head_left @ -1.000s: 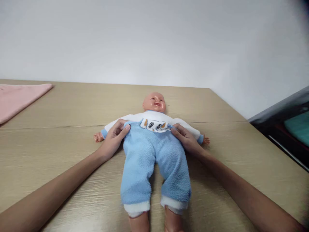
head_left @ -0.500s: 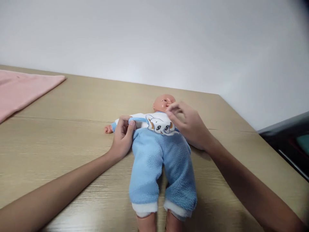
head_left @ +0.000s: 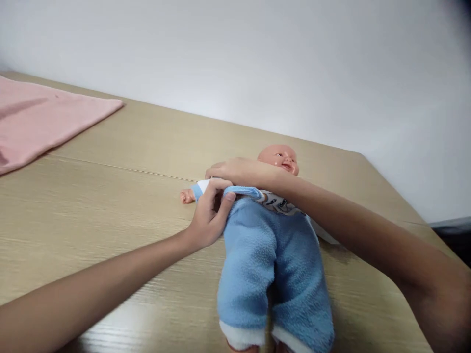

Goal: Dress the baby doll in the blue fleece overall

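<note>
A bald baby doll (head_left: 277,156) lies on its back, wearing a white top with blue cuffs and fleecy blue overalls (head_left: 250,255) with white hems. My left hand (head_left: 211,215) is closed at the doll's side, thumb and fingers pinching the blue strap (head_left: 245,191) of the overalls. Across the doll's chest reaches my right hand (head_left: 239,170), back upward, its fingers bent down at the doll's shoulder just above my left hand. Its fingertips are hidden. My right forearm covers part of the animal-face bib (head_left: 279,203). The doll's small hand (head_left: 187,196) sticks out to the left.
A pink cloth (head_left: 55,115) lies at the far left of the wooden table (head_left: 128,215). A white wall (head_left: 221,59) rises behind the table. Something dark (head_left: 454,235) stands past the table's right edge.
My right hand has crossed leftward over the doll's chest, from near its chin to the shoulder by my left hand. My left hand keeps hold of the strap. The view has shifted left.
</note>
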The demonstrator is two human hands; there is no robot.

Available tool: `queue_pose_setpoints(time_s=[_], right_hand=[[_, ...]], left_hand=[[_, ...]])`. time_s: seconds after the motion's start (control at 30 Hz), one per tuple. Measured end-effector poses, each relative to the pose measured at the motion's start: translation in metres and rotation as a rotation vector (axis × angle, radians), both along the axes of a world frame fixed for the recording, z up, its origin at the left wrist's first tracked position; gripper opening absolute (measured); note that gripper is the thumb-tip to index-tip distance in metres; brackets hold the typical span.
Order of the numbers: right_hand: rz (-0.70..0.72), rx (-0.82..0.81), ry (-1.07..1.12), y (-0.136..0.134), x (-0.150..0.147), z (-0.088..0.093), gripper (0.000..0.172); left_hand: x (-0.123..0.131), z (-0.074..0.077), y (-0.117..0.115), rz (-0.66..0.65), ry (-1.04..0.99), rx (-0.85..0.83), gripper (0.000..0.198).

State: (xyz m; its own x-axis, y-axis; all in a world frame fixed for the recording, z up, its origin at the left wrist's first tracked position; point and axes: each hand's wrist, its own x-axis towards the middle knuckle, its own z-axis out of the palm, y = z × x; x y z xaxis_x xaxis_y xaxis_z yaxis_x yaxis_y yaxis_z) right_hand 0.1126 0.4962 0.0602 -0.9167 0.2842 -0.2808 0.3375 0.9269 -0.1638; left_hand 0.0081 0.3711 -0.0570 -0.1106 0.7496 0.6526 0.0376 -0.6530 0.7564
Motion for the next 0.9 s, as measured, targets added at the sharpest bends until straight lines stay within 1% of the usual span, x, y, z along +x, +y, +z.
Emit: queue_pose_setpoints(time_s=[0.1,0.17,0.27,0.33,0.4,0.47,0.5,0.57,0.6,0.63,0.7,0.77,0.83,0.9], right_hand=[[0.009,-0.044,0.187,0.005,0.023,0.007,0.029],[0.017,-0.076,0.332,0.009,0.041,0.009,0.033],[-0.012,-0.097,0.478,0.011,0.066,0.006,0.036],[-0.017,-0.111,0.533,0.009,0.078,0.001,0.038],[0.007,-0.135,0.547,0.006,0.085,-0.005,0.035],[0.034,-0.158,0.529,0.004,0.088,-0.010,0.032],[0.039,-0.162,0.513,0.003,0.090,-0.011,0.031],[0.039,-0.156,0.486,0.002,0.092,-0.014,0.030],[0.040,-0.156,0.474,0.002,0.093,-0.015,0.031],[0.045,-0.160,0.468,0.002,0.094,-0.015,0.032],[0.064,-0.187,0.468,0.001,0.095,-0.016,0.032],[0.063,-0.228,0.480,-0.001,0.096,-0.013,0.030],[0.000,-0.304,0.470,-0.005,0.095,-0.006,0.032],[-0.092,-0.433,0.409,-0.009,0.093,0.005,0.033]], left_hand=[[-0.001,0.000,-0.001,-0.030,0.054,0.118,0.010],[-0.002,0.001,-0.003,-0.046,0.086,0.191,0.009],[-0.005,0.004,-0.006,-0.038,0.142,0.238,0.012],[-0.007,0.007,-0.008,-0.019,0.177,0.237,0.024],[-0.008,0.008,-0.012,-0.002,0.204,0.238,0.037],[-0.008,0.005,-0.016,0.003,0.201,0.243,0.041],[-0.007,0.001,-0.018,0.009,0.181,0.226,0.039],[-0.004,-0.004,-0.022,0.061,0.084,0.150,0.024],[-0.002,-0.005,-0.024,0.104,0.027,0.096,0.015],[-0.001,-0.004,-0.025,0.147,-0.021,0.036,0.011],[0.001,0.006,-0.022,0.186,-0.064,-0.094,0.018],[0.001,0.020,-0.015,0.120,-0.085,-0.243,0.028],[-0.002,0.032,-0.005,0.001,-0.149,-0.382,0.035],[-0.006,0.036,0.006,-0.082,-0.219,-0.472,0.038]])
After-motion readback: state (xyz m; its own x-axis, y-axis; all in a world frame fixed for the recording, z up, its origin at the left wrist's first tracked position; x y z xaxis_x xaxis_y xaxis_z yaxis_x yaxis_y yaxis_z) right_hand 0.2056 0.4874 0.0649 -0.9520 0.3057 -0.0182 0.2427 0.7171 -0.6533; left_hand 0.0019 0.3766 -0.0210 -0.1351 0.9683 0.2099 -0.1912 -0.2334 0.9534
